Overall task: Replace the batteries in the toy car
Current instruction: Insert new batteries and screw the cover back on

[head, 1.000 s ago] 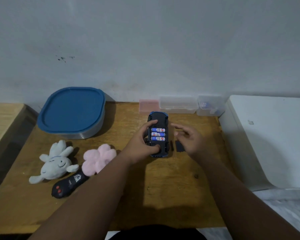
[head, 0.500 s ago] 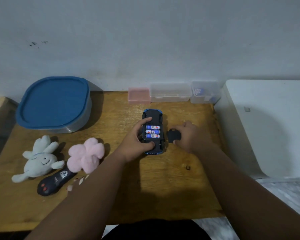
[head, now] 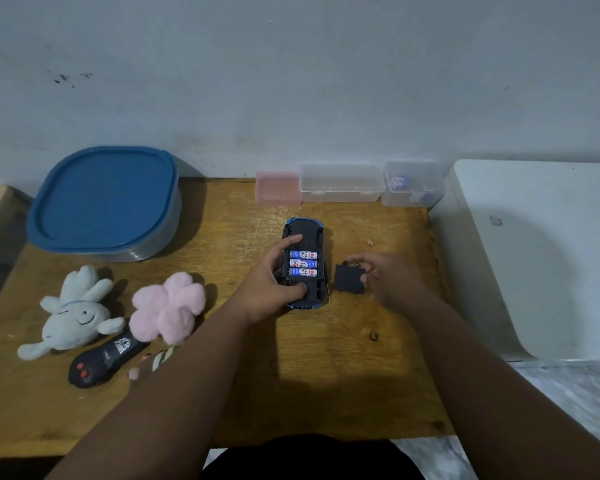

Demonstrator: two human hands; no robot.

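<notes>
A blue toy car (head: 309, 227) lies upside down on the wooden table (head: 291, 382). Its battery bay is uncovered and holds three blue-and-white batteries (head: 303, 263) side by side. My left hand (head: 271, 282) grips the car from its left side, thumb on the near end, fingers on the far part of the underside. The black battery cover (head: 347, 279) sits just right of the car. My right hand (head: 385, 275) pinches the cover at its right edge with fingertips and thumb.
A blue-lidded tub (head: 104, 202) stands at the back left. A white plush (head: 73, 313), a pink plush (head: 168, 306) and a black remote (head: 104, 363) lie at the left. Small plastic boxes (head: 342, 183) line the wall. A white surface (head: 541, 258) borders the right.
My right hand went from open beside the car to gripping the black cover and has drawn it slightly out from under the palm. My left hand stays on the car.
</notes>
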